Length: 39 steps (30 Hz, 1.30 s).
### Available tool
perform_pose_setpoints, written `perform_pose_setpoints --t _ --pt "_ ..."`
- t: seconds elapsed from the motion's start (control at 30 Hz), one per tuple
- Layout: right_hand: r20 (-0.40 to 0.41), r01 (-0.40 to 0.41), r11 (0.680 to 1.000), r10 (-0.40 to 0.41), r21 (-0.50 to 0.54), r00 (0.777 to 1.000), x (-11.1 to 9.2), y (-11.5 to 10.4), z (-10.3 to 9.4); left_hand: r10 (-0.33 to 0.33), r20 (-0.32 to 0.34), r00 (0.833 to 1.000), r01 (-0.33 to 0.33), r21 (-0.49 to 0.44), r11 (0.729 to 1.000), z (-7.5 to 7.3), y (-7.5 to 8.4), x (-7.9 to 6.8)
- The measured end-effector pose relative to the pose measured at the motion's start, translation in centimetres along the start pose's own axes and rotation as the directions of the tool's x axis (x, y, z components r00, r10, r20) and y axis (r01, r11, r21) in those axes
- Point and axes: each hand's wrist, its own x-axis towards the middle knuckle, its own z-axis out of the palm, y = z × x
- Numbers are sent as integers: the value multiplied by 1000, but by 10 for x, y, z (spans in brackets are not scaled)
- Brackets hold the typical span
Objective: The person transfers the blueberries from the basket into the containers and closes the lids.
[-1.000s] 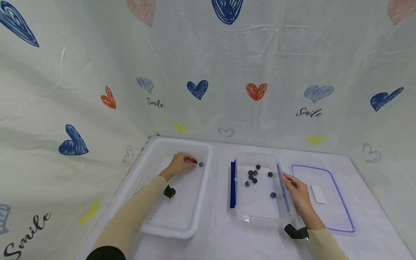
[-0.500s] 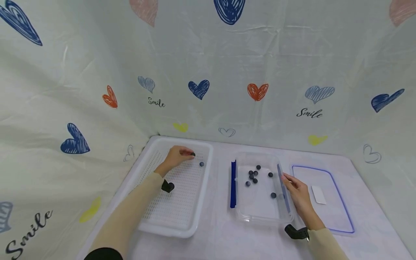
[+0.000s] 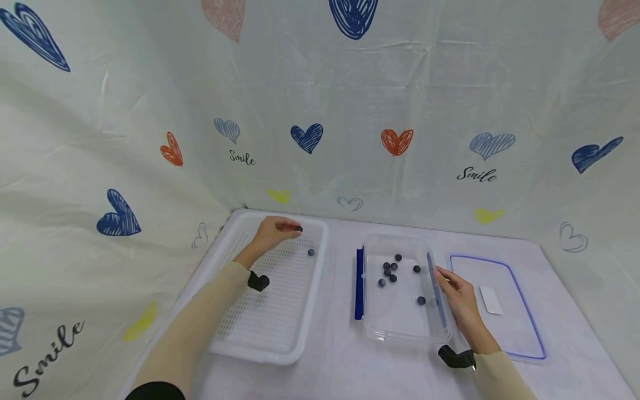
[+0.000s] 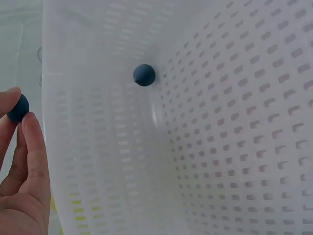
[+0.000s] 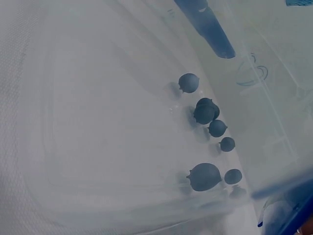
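Observation:
My left hand (image 3: 270,236) pinches a small dark blue ball (image 4: 18,108) between thumb and fingertips, above the far end of a white perforated basket (image 3: 300,344). A second dark blue ball (image 4: 144,75) with a small pointed nub lies inside the basket near its wall. On the right, my right hand (image 3: 461,300) grips the blue-edged side flap (image 3: 437,291) of a clear plastic box (image 3: 400,335). Several similar balls (image 5: 204,176) are scattered on the box's floor. In the right wrist view only a sliver of that hand shows, at the lower right corner.
A clear lid with a blue rim (image 3: 525,308) lies right of the box, and a white card (image 3: 490,300) shows on it. Another blue flap (image 3: 359,283) sticks out at the box's left. A heart-patterned curtain (image 3: 350,89) closes off the back and left.
My left hand has lifted the ball it pinches away from the other one, up and toward the basket's far rim. The right hand and the box have stayed put.

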Motion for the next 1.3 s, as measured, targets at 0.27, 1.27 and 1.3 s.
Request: perform_pose_setpoints --t 0.27,1.27,1.3 --pt "9 12 1000 -12 -14 1000 0 1 0 19 15 1000 -19 -22 1000 2 16 4" --pt "-14 25 1000 -25 13 1000 2 1 0 107 143 984 -90 -126 988 55 80 32" --pt "-14 28 999 -28 20 1000 2 1 0 113 146 983 -94 -131 987 57 82 32"
